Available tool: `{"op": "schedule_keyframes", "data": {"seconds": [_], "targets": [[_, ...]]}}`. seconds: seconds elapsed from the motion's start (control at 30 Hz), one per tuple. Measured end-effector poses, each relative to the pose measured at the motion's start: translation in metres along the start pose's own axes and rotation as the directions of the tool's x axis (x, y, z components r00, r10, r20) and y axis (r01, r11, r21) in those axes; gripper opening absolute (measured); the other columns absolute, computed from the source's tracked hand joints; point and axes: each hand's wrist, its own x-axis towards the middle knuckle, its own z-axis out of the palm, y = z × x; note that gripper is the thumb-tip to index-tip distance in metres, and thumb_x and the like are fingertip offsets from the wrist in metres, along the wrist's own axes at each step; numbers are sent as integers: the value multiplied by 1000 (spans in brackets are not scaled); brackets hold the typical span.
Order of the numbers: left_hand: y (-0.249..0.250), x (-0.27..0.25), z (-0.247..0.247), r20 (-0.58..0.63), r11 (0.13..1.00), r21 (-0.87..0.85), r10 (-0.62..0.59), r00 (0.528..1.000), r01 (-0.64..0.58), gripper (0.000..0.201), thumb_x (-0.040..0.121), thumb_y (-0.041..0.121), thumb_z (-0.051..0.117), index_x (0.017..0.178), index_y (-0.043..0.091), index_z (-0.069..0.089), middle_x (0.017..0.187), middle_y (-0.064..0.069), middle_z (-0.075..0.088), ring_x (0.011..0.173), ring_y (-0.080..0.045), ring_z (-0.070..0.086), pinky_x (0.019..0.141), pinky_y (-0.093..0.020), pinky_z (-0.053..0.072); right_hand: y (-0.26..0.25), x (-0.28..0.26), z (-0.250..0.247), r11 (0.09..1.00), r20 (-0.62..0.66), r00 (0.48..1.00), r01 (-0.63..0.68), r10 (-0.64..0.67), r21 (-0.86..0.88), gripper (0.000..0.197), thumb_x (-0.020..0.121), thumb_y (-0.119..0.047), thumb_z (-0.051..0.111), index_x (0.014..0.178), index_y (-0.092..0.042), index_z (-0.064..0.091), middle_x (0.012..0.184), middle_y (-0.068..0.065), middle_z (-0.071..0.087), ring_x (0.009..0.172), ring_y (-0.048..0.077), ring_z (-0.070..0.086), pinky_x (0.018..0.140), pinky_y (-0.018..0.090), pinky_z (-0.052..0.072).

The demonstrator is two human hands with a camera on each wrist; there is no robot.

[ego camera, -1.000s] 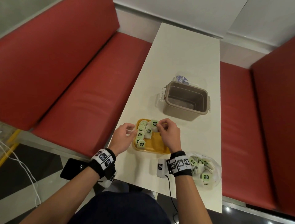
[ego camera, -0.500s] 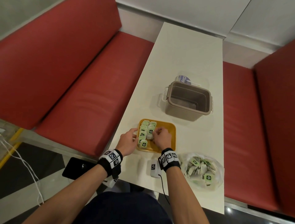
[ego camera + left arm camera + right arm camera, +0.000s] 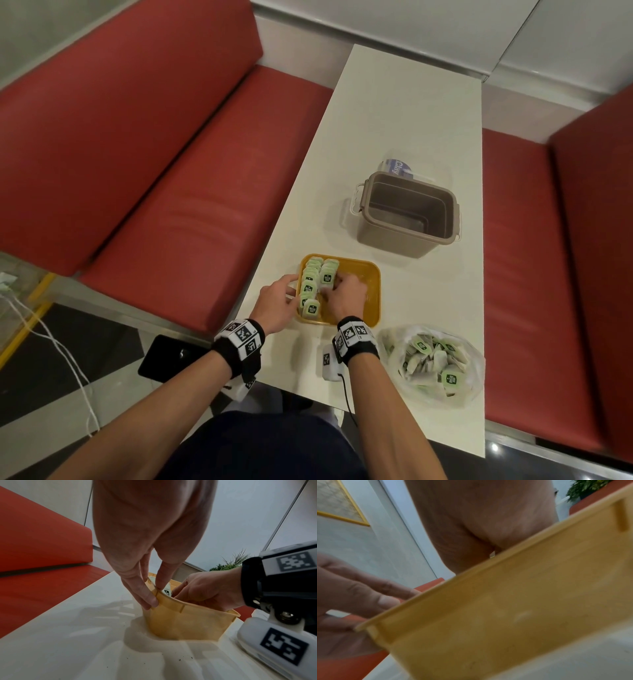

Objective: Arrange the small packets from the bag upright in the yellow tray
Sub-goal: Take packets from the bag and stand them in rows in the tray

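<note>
The yellow tray sits near the table's front edge, with two rows of green-and-white packets standing upright along its left side. My left hand pinches the tray's left rim between thumb and fingers. My right hand reaches down inside the tray, fingers curled on a packet at the near end of the second row. The tray wall hides its fingertips in the right wrist view. The clear bag of loose packets lies to the right of my right wrist.
A grey-brown plastic bin stands open behind the tray, with a clear lid behind it. Red bench seats flank the narrow white table. A black phone lies off the table's left edge.
My right hand came down from the tray's far end into the tray with a packet. My left hand moved in and took hold of the tray's left rim.
</note>
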Motion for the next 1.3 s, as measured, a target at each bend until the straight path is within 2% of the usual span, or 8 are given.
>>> {"op": "schedule_keyframes", "data": {"seconds": [0.27,0.37,0.47,0.57,0.7,0.97,1.13,1.3], "targets": [[5,-7,-1,-45,1000,6,-17,999,17,52,101,15,64,152,22,55,121,-5,71,103,-21,71,90,-33,58,-8,-12,-26,997,52,998,30,-26,-68,37,84,-28,94,109,-11,74,108,8,76,94,26,70,85,39,61],[17,-21,3,-197,996,-23,82,977,-88,44,102,14,66,145,17,58,125,-1,69,111,-18,68,98,-39,58,-8,-29,-69,984,-54,984,170,-173,-51,39,91,-29,87,125,-13,73,109,1,74,96,21,68,90,36,56],[46,-45,17,-273,971,-52,212,938,-235,34,101,4,66,134,13,66,125,2,70,113,-11,67,95,-26,58,4,-54,-128,958,-183,947,280,-265,58,31,98,-34,77,127,-24,73,101,-7,76,91,13,71,90,32,55],[77,-66,45,-213,944,-58,307,928,-325,29,100,4,67,124,18,72,123,8,71,112,-3,66,90,-15,56,36,-78,-187,949,-218,941,291,-260,121,17,101,-34,73,117,-28,75,96,-15,77,87,1,71,84,22,56],[102,-86,102,-66,925,-78,366,928,-371,22,102,12,69,118,26,75,123,9,68,111,-2,65,93,-21,57,98,-94,-233,963,-178,952,262,-248,64,9,101,-21,71,106,-28,75,94,-18,76,85,-5,71,79,22,57],[97,-108,199,105,952,163,245,964,-259,26,99,40,72,124,40,67,131,6,36,106,-16,63,98,-32,50,173,-93,-202,891,95,946,325,-312,-317,26,90,-7,73,112,-20,70,110,0,74,101,23,69,85,34,53],[95,-109,216,77,961,194,185,980,-197,52,98,17,73,146,27,56,136,0,41,112,-27,64,105,-38,51,175,-90,-172,740,183,901,428,-393,-519,36,94,-16,68,129,-25,66,132,6,67,115,32,63,87,45,55],[95,-111,217,49,955,202,213,976,-218,61,96,14,75,152,21,53,138,0,44,117,-22,61,107,-33,49,179,-82,-170,688,127,895,414,-428,-596,26,99,-24,60,123,-31,70,115,3,76,104,32,67,81,41,51]]}}
